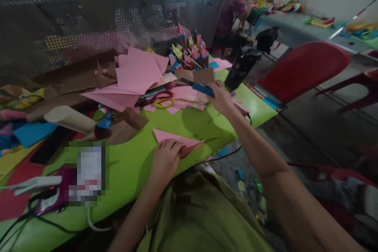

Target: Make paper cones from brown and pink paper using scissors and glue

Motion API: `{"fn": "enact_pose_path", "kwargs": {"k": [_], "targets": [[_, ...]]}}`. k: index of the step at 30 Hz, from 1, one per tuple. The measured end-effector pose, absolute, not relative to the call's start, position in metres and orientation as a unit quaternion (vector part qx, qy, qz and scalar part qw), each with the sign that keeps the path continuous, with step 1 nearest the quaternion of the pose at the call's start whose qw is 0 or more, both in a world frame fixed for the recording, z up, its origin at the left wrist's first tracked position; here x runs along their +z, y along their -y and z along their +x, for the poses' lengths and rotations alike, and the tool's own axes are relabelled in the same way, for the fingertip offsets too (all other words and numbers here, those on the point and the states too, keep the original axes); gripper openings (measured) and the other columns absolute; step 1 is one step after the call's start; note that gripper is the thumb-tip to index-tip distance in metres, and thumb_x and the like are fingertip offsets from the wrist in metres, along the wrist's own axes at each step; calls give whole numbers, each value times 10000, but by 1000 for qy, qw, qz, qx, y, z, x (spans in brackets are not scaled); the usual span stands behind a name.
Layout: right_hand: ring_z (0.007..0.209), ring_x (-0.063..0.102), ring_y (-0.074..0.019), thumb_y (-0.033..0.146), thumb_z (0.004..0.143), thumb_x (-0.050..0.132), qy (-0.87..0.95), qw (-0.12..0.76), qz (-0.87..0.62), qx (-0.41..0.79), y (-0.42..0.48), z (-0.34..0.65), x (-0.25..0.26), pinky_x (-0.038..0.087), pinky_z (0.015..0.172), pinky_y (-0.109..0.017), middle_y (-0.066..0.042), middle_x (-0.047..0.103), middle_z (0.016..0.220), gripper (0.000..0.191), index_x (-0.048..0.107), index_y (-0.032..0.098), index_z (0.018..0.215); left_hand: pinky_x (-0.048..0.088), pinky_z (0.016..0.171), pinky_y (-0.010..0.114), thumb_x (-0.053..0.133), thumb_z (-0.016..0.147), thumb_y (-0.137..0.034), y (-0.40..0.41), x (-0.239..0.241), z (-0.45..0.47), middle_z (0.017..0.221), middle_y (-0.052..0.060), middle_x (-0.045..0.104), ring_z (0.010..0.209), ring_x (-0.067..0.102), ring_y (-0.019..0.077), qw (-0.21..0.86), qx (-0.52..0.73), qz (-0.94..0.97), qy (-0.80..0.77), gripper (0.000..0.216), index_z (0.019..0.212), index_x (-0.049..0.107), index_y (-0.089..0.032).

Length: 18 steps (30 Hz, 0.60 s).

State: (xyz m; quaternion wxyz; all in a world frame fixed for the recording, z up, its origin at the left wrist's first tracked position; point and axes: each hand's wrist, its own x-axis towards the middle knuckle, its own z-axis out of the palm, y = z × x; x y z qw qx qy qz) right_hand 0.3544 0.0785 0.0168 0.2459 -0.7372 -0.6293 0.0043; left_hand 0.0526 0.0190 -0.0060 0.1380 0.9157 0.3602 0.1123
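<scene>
1. A blue-handled knife was gripped in the right hand, its fingers closed around the handle and its blade pointed leftward, away from the palm. Whether the sheets below were touched by the blade could not be told.
2. A folded piece of pink paper was laid flat on the green table, directly beneath the fingers of the left hand. Its pointed end was left uncovered to the right of those fingers, and another corner was exposed just beyond them.
3. The left hand was placed over the paper with its fingers bent; whether the edge was pinched from below could not be told, as the thumb was hidden.
4. The folded paper was set well apart from the knife, nearer to the body than the right hand.
5. Scissors with red and yellow handles were placed beyond the left hand, left of the knife grip.
6. Larger pink sheets were piled farther beyond the left hand.
7. A dark, speckled object was stood at a tilt, just beyond and right of the right hand.
</scene>
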Motion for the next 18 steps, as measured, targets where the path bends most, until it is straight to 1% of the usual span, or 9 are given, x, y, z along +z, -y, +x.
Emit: {"fn": "enact_pose_path", "kwargs": {"k": [2,4,5,9,13,18], "targets": [[1211,553,-333,127,827,560,655,282,-701,11,-55,360,21,480,986,-452,-165,578,1282,474,588,150,1300,545,960,440,528,863,-25,-19,-6,50,1090,81,732,1042,664,241,131,120,925,-336,352,1098,709,-213],[1140,586,-329,179,845,571,680,281,-676,34,-25,362,25,490,952,-462,-134,631,1192,456,594,177,1300,519,1015,463,525,862,-22,-18,-7,47,1121,85,732,1067,662,246,124,128,931,-319,355,1109,701,-208],[1119,596,-325,193,847,579,687,282,-668,45,-9,362,27,490,948,-459,-125,645,1179,453,599,188,1300,512,1026,470,525,874,-36,-18,-8,46,1126,87,733,1070,663,247,123,130,932,-315,337,1111,697,-203],[1027,642,-284,178,847,573,699,277,-650,115,50,356,27,521,866,-392,-89,679,1122,441,622,244,1280,540,941,439,503,965,-174,-18,-6,46,1087,76,747,1010,674,238,136,141,926,-322,211,1056,692,-206],[916,681,-228,121,830,544,700,261,-639,185,86,351,17,539,763,-316,-72,684,1083,450,636,258,1249,538,897,395,465,1006,-261,-19,-2,52,1040,74,749,972,672,222,141,166,917,-333,229,1009,687,-207],[894,690,-221,69,784,496,708,226,-638,201,102,353,7,542,736,-314,-79,681,1091,519,657,258,1239,536,853,379,471,1005,-298,-20,-2,56,987,68,745,942,667,224,148,158,909,-358,242,993,695,-208]]}}
